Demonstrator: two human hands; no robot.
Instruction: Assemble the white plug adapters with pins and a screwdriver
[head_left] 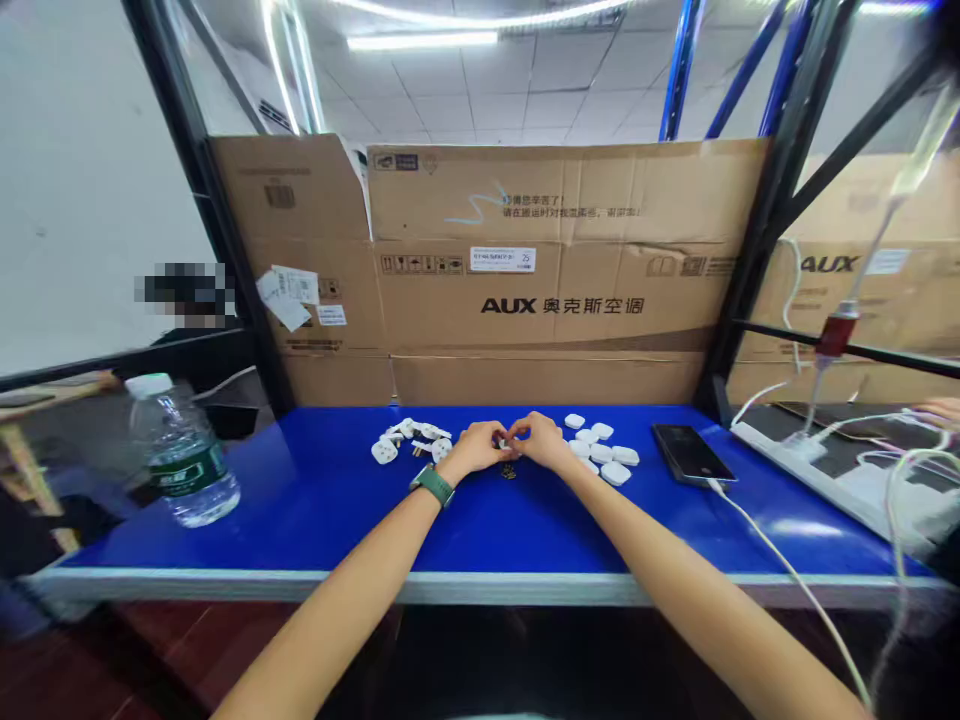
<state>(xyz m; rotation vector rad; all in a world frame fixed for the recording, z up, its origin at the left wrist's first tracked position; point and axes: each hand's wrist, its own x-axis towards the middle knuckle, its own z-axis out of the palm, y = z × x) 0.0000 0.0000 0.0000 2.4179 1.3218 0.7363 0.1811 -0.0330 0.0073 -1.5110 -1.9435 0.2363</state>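
My left hand [480, 447], with a green watch band [433, 486] at its wrist, meets my right hand [540, 440] over the middle of the blue table. The fingers of both are closed in a pinch. Whatever they hold between them is too small and covered to name. Just below the fingertips lies a little pile of small brass-coloured pieces [508, 471], perhaps screws. Left of my hands are several white plug parts [385, 452], some with metal pins. Several rounded white covers [616, 473] lie to the right, near my right wrist.
On the blue table [330, 520], a water bottle [187, 465] stands left and a phone [691, 455] with a charging cable [780, 560] lies right. A white power strip [810, 480] runs along the right edge. Cardboard [555, 300] walls the back. A person [191, 305] is at far left.
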